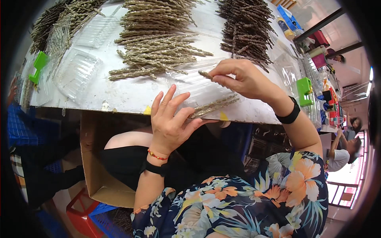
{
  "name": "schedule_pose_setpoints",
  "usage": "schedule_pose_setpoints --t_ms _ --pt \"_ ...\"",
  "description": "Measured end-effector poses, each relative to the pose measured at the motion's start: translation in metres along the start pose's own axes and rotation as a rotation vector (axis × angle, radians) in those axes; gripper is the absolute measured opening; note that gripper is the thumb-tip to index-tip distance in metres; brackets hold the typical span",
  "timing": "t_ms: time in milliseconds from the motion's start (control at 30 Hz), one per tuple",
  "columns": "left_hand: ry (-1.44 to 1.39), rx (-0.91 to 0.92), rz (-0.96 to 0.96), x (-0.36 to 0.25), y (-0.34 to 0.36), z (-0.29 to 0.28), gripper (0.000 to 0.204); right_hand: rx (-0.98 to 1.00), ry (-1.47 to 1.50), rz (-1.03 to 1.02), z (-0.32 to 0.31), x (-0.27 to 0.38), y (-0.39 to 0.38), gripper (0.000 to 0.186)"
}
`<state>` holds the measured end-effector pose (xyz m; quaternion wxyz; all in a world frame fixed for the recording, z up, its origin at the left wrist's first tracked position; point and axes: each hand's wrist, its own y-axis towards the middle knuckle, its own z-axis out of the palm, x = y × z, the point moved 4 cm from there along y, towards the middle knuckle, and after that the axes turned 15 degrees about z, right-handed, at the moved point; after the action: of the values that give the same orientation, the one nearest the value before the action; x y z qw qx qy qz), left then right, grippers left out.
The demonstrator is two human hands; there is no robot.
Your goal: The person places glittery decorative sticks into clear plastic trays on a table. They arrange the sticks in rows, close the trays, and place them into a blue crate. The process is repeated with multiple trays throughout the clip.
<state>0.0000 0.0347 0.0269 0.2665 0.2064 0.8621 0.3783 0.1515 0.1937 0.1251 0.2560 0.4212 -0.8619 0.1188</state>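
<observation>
My right hand [246, 77] pinches a thin, twisted, glittery stick [204, 74] between thumb and fingers, above a clear ribbed plastic tray [186, 84]. Most of that stick is hidden by the hand. Along the tray's near side lie a few similar glittery sticks [216, 106]. My left hand [168, 121] is open at the tray's near left corner, fingers spread, with the thumb and index finger next to the ends of those sticks. Whether they touch the sticks I cannot tell. Just beyond the tray spreads a large pile of pale gold twisted sticks [156, 41].
A darker pile of sticks [248, 31] lies at the far right. Clear plastic trays [77, 75] sit on the left, near a green plastic piece [38, 66]; another green piece [305, 91] stands right. Below the table edge is a cardboard box [89, 166]. Other people appear at right.
</observation>
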Motion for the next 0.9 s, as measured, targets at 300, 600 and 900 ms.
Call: schedule_pose_setpoints --t_ms 300,600,900 --pt "-0.105 -0.140 -0.044 0.002 -0.005 0.004 0.061 0.085 -0.105 -0.143 0.051 -0.002 -0.011 0.010" --pt "-0.012 -0.027 -0.026 0.002 -0.002 0.002 0.048 -0.264 0.004 -0.044 0.046 0.014 0.040 0.018" --pt "-0.006 -0.053 -0.018 0.003 -0.006 -0.001 0.057 -0.187 0.117 0.088 0.022 0.022 0.061 0.018"
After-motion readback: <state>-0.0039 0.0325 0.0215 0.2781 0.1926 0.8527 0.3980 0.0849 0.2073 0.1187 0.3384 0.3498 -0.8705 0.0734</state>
